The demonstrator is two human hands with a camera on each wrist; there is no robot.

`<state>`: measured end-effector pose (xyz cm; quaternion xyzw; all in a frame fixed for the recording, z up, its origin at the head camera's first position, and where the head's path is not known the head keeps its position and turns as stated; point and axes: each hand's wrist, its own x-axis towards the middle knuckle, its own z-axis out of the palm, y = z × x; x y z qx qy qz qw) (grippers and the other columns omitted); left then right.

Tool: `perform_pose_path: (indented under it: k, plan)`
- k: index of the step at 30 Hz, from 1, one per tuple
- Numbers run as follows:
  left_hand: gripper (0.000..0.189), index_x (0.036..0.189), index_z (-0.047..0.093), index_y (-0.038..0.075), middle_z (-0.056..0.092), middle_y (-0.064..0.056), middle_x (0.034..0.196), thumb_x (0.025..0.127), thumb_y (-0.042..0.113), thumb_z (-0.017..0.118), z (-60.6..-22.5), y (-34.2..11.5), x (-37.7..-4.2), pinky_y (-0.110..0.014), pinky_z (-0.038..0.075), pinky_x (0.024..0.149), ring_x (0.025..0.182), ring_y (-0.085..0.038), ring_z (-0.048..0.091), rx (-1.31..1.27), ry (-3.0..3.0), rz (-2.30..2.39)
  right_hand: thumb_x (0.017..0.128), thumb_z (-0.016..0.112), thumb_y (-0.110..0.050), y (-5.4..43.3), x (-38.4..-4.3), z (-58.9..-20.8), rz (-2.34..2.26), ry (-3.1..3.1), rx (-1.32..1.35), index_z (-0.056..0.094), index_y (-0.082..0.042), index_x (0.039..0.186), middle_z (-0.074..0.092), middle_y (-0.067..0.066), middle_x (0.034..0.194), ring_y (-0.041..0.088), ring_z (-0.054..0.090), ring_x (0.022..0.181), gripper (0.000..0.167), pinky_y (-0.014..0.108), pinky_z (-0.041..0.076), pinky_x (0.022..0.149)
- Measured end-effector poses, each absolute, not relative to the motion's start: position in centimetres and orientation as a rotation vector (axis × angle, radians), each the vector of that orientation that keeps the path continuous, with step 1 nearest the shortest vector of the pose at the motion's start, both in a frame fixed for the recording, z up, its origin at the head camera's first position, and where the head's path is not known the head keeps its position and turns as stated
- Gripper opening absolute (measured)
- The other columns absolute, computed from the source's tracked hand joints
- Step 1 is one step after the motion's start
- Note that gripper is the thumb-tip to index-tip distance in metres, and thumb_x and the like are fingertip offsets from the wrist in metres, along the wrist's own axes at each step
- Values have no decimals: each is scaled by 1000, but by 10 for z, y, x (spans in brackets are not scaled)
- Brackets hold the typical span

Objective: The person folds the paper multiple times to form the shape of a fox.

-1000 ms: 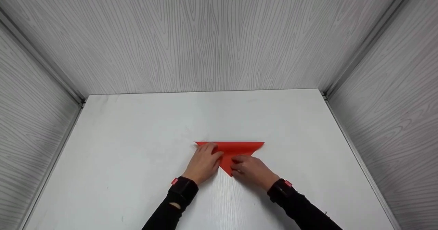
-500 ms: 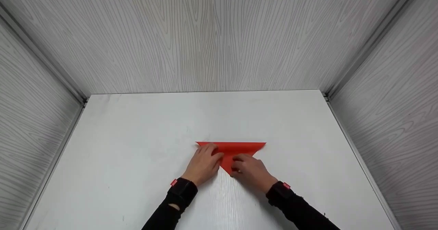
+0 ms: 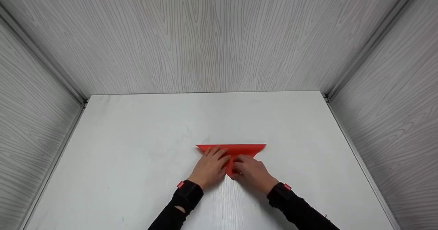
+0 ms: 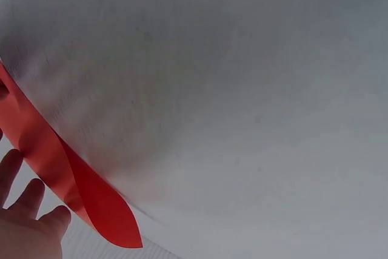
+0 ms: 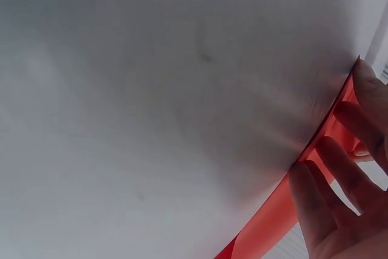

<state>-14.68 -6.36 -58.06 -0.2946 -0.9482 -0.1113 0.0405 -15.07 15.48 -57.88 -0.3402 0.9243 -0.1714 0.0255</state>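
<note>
Observe red paper [image 3: 244, 150] on desk [image 3: 137, 148], under left hand [image 3: 209, 168] with extended, spread fingers. Note right hand [image 3: 252, 172] at near corner with bent fingers; cannot confirm a pinch. Advise pressing evenly and aligning edges before creasing.

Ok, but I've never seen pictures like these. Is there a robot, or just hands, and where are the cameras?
No robot here, just a person's left hand and right hand. The wide picture comes from a camera worn on the head, looking forward and down. The two close ones come from cameras on the wrists, so each looks at its own hand's work. A thin red sheet lies on the white table, and in the left wrist picture you can see its end curling up. The fingers of both hands touch the sheet. Whether the right hand is pinching it or only pressing, I can't tell.
</note>
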Motion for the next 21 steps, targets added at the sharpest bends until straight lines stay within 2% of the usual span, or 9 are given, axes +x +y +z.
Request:
perform_pose_path:
  k: [14,21]
  plan:
    - [57,158,46,18,37,-7,165,106,37,57,-592,-61,-149,-55,26,122,154,-33,28,-850,-3032,-171,91,82,-25,153,-148,-576,-516,2832,-978,79,-23,102,66,0,121,20,60,114,11,45,60,80]
    - [62,160,43,19,32,-6,168,104,43,58,-595,-59,-150,-56,27,121,154,-33,27,-825,-3045,-109,91,82,-28,152,-149,-575,-502,2843,-975,77,-22,96,66,0,116,20,60,110,9,43,60,78]
